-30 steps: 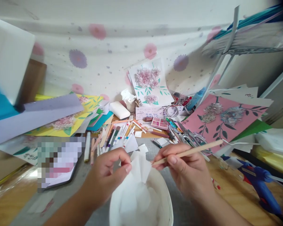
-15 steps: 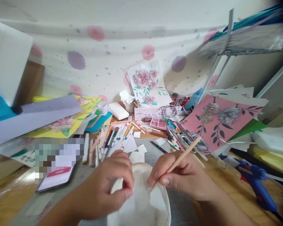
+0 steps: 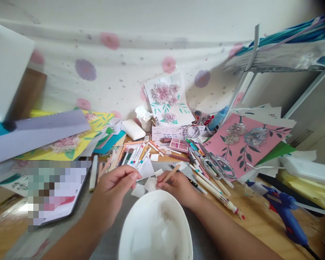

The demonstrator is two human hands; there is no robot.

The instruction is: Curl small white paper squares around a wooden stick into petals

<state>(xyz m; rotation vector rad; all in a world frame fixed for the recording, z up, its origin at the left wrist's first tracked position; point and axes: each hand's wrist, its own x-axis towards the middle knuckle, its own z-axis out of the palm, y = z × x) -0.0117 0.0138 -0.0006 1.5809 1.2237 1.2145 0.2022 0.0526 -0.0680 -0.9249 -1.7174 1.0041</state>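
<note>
In my right hand is a slim wooden stick, held slanting between the fingers. The fingertips of this hand rest at a white paper piece, one of several small pieces lying on the grey mat. Just left of them, my left hand is closed in a pinch, thumb against forefinger; whatever is between them, if anything, is too small to make out. Nearest to me stands a white oval tub with loose white paper pieces inside. Both hands are beyond its far rim.
Markers lie in a heap behind the hands, with scissors to the right. A blue glue gun is at the far right, a phone at the left. A paper flower picture stands at the back.
Both hands have moved away from over the tub, forward to the paper pieces on the mat. The stick stays in my right hand, now tilted lower. The view has shifted slightly.
</note>
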